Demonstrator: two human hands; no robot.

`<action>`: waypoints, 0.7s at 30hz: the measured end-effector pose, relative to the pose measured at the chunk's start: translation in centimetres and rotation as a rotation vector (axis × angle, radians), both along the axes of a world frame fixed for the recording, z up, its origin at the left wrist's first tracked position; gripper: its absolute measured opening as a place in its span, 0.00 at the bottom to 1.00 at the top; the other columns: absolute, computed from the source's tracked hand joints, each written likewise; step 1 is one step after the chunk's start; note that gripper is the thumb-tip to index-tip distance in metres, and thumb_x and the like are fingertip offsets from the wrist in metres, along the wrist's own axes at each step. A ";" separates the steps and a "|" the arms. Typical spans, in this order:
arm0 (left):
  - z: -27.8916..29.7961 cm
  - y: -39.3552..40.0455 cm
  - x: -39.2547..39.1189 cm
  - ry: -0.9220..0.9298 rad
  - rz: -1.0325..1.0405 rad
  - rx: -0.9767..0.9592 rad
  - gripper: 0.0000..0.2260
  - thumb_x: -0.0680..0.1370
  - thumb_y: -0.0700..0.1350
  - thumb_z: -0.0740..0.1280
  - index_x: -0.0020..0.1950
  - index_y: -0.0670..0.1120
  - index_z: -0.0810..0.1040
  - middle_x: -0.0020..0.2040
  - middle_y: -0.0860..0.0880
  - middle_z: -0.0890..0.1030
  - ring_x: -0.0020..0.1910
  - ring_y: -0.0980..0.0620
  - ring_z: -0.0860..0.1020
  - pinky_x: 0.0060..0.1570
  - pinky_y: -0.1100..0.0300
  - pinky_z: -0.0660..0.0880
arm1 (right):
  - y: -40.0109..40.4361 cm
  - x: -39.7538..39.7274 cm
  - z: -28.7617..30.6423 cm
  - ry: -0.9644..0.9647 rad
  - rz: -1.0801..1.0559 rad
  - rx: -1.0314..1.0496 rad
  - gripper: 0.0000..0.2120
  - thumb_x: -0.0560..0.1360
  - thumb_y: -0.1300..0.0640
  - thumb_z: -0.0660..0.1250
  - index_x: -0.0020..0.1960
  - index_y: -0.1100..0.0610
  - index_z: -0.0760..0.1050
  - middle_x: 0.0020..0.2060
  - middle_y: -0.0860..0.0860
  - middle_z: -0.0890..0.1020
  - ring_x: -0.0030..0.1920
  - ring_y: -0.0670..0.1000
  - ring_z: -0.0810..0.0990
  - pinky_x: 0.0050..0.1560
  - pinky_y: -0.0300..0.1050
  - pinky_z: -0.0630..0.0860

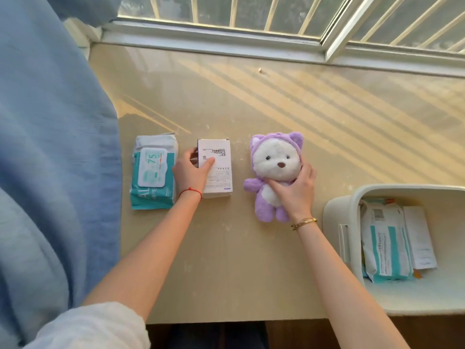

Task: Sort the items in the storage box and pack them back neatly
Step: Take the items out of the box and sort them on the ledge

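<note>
Three items lie in a row on the beige table (pixel 226 260). A teal and white pack of wet wipes (pixel 153 172) is at the left. A white box with a barcode (pixel 219 162) is in the middle, and my left hand (pixel 191 172) grips its left side. A purple and white plush bear (pixel 274 170) lies face up at the right, with my right hand (pixel 294 190) closed over its body. The cream storage box (pixel 352 238) stands at the right edge and holds a second wipes pack (pixel 387 250) and a white paper packet (pixel 420 240).
A blue curtain (pixel 50 147) hangs along the left side, over the table's edge. A white window frame with bars (pixel 226 34) runs along the far side. A small crumb (pixel 260 70) lies near the window. The table's near edge is just below my forearms.
</note>
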State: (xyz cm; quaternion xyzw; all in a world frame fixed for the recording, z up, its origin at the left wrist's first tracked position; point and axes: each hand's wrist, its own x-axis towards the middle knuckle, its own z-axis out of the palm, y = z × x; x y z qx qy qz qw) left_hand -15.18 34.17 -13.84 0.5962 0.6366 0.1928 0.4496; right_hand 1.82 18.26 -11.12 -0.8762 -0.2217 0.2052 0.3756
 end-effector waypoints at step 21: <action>10.3 -8.0 -3.9 0.209 -0.411 0.404 0.13 0.75 0.47 0.69 0.59 0.46 0.77 0.55 0.50 0.80 0.55 0.50 0.77 0.53 0.57 0.73 | -7.9 0.6 6.6 -0.423 0.207 -0.084 0.24 0.73 0.51 0.70 0.66 0.60 0.70 0.59 0.56 0.76 0.59 0.56 0.73 0.63 0.49 0.68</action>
